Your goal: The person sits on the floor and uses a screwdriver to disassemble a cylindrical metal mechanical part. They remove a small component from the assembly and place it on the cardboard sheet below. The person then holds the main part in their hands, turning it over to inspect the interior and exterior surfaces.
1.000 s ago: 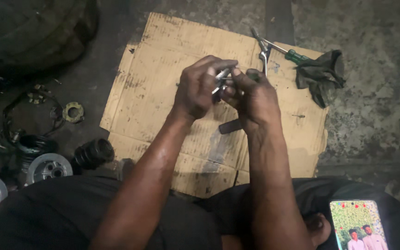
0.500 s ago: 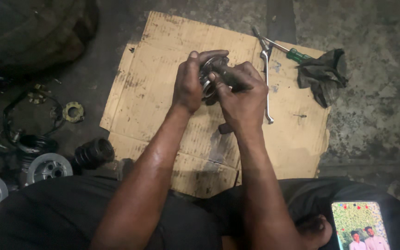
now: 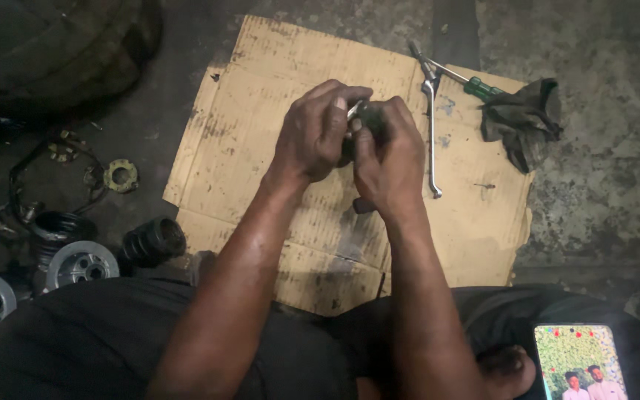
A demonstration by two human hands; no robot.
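Hands: left hand (image 3: 312, 137) and right hand (image 3: 388, 157) are both closed round a small metal part (image 3: 357, 111), held above the cardboard sheet (image 3: 261, 111).
Part: mostly hidden; only a shiny edge shows.
Handling: likely rigid, dense, greasy, so slippery; grip its body firmly.
Nearby: wrench (image 3: 431, 126), dark rag (image 3: 524, 122).

The one camera sits on the person's head, looking steeply down at close range. It faces the cardboard sheet (image 3: 261, 111) on the floor, with the person's lap along the bottom edge.
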